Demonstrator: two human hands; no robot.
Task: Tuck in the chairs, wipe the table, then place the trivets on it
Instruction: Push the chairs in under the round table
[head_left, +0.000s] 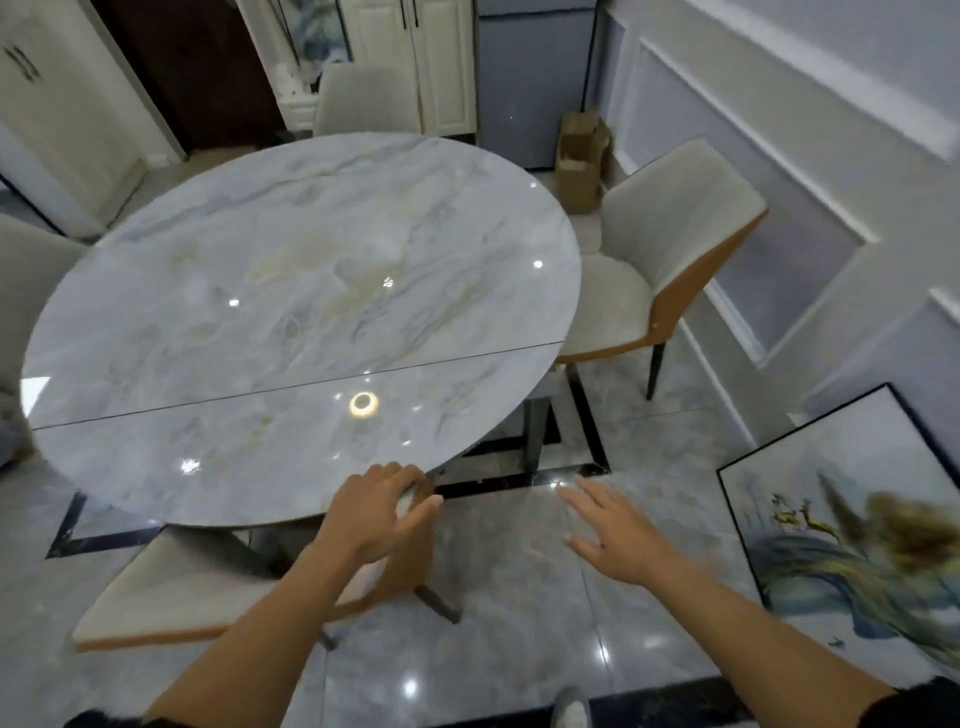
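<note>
A round grey marble table (291, 270) fills the middle of the view, its top bare. Below its near edge stands a beige chair with an orange shell (166, 587), its seat partly under the table. My left hand (382, 512) grips the right end of that chair's backrest, fingers over the top and thumb on the near side. My right hand (615, 535) hovers open over the floor to the right, fingers spread, touching nothing. No trivets or cloth are in view.
A second chair (670, 244) stands at the table's right, angled and pulled out. A third chair (363, 98) is at the far side, a fourth (26, 270) at the left edge. A framed painting (852, 519) leans on the right wall. A cardboard box (579, 156) sits behind.
</note>
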